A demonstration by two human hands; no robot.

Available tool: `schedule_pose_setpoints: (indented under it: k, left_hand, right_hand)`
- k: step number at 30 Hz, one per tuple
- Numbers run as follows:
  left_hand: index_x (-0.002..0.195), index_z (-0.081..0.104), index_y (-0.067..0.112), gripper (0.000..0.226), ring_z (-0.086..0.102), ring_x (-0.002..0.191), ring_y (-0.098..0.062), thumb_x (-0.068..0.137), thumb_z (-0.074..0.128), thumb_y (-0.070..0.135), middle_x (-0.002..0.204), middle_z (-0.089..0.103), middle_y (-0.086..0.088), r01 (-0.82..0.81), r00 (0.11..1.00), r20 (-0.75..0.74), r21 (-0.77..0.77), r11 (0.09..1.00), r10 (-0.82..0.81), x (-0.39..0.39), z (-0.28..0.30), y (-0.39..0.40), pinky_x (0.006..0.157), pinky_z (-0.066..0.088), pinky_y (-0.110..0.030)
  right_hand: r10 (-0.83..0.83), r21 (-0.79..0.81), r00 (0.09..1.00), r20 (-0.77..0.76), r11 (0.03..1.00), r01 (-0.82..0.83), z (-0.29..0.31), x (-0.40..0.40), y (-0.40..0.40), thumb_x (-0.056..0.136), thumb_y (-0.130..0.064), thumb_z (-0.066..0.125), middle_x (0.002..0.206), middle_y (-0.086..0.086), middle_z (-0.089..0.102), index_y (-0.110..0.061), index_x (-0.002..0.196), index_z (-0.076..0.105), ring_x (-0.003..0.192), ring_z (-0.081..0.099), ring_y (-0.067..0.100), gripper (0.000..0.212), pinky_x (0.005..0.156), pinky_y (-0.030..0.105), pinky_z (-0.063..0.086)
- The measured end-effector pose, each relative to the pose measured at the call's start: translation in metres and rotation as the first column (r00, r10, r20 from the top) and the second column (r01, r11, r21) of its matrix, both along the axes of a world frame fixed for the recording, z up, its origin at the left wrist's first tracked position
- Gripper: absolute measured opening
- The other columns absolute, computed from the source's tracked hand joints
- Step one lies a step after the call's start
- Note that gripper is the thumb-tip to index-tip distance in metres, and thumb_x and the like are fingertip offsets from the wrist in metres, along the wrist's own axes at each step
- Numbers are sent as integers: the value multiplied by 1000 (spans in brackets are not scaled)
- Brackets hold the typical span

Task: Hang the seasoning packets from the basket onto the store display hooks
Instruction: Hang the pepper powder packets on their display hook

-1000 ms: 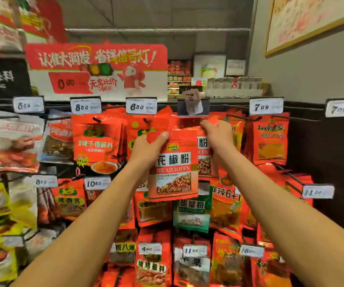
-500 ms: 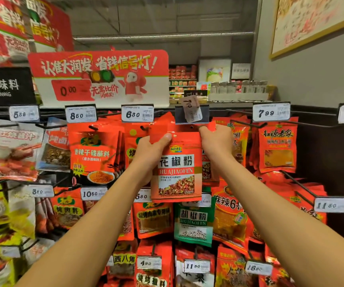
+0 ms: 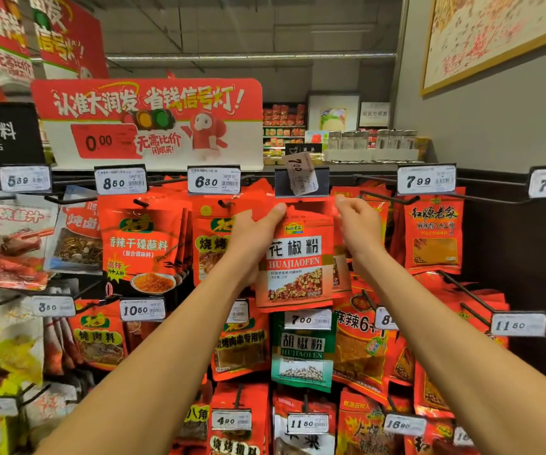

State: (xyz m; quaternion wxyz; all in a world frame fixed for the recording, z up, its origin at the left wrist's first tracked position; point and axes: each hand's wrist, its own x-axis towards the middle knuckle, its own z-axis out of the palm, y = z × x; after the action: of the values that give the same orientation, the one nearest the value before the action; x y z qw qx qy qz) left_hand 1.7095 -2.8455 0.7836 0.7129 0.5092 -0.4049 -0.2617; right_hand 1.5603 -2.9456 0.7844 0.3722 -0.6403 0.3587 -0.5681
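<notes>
A red seasoning packet (image 3: pixel 298 267) marked HUAJIAOFEN hangs upright in front of the top row of the display. Its top edge sits right under a black tag holder (image 3: pixel 301 183) at the end of a hook, where a 7.00 price tag sits crooked. My left hand (image 3: pixel 255 231) grips the packet's upper left corner, thumb on the front. My right hand (image 3: pixel 358 224) pinches the upper right corner with curled fingers; that spot is blurred. The hook's rod is hidden behind the packet and holder. The basket is out of view.
Rows of hooks carry several red packets on all sides, each with a white price tag. A green HUJIAOFEN packet (image 3: pixel 303 353) hangs right below. Bare black hooks (image 3: pixel 462 290) stick out at the right. A red promotion sign (image 3: pixel 147 123) stands above the rack.
Both hands have lifted the packet a little, so its top now meets the black tag holder. The view has drawn closer to the rack.
</notes>
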Motion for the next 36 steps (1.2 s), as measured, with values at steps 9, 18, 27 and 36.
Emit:
schedule_pose_setpoints:
  k: [9, 18, 27, 36]
  left_hand:
    - [103, 59, 16, 21, 75, 59, -21, 88, 73, 18, 69, 76, -3, -8, 993, -120, 66, 998, 16, -6, 23, -21, 46, 55, -29]
    - [97, 69, 14, 17, 75, 59, -21, 86, 77, 24, 71, 77, -5, 0, 996, -91, 92, 996, 8, -5, 12, -26, 47, 55, -29]
    - [89, 65, 12, 37, 74, 79, -32, 80, 82, 43, 88, 75, -9, -232, 973, 49, 139, 963, 228, -9, 10, -33, 76, 63, -48]
    - [73, 69, 5, 25, 74, 73, -23, 85, 78, 26, 72, 76, -2, -320, 931, 245, 185, 929, 271, 11, -26, -16, 66, 59, -38]
  right_hand:
    - [44, -114, 995, -90, 992, -54, -5, -14, 12, 97, -45, 60, 91, -4, 74, -24, 85, 69, 91, 70, 17, 26, 87, 51, 58]
    - [-62, -65, 988, -139, 996, 54, -9, -7, 5, 94, -39, 64, 64, 1, 66, -4, 65, 62, 65, 62, 17, 46, 72, 44, 54]
    - [-144, -89, 933, -329, 989, 121, -14, -6, 1, 90, -50, 67, 81, -1, 71, -16, 83, 66, 83, 67, 21, 35, 76, 42, 55]
    - [-198, -132, 873, -445, 979, 155, -33, 0, -3, 88, -59, 65, 88, -3, 65, -23, 86, 53, 83, 61, 22, 38, 58, 33, 36]
